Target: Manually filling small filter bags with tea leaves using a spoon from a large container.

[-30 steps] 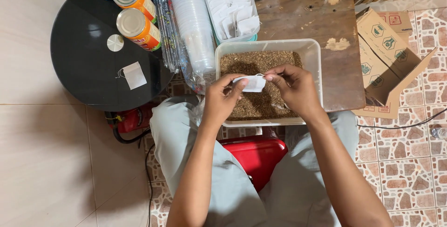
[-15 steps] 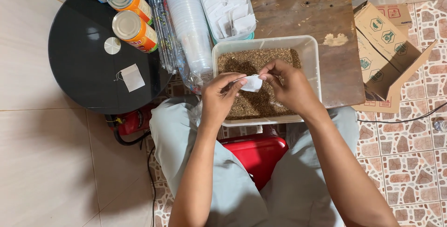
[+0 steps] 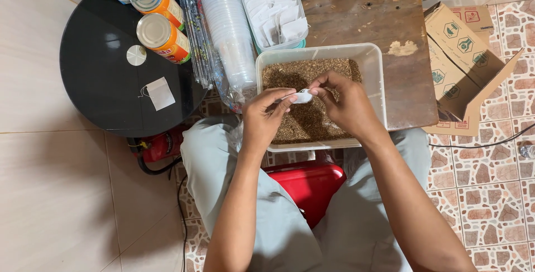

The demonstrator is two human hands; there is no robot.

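Right now my left hand (image 3: 264,119) and my right hand (image 3: 345,102) meet over the clear plastic tub (image 3: 374,60) of brown loose leaf (image 3: 304,124), and between them I hold a small white sachet (image 3: 302,97). My left thumb and forefinger are pressed together on its left end, and my right fingertips pinch its right end, so its long axis runs roughly left to right across the tub, nearly level. Whether its mouth is open I can't quite tell, since my fingers cover most of it. That tub sits on the worn wooden counter (image 3: 362,10), its near edge over my lap. Beyond it stands a tray of empty white sachets (image 3: 273,4), just beside a sleeve of stacked clear cups (image 3: 225,24). On the round black side table (image 3: 95,82) to my left lie two orange cans (image 3: 161,38) on their sides and one loose white sachet (image 3: 160,93).
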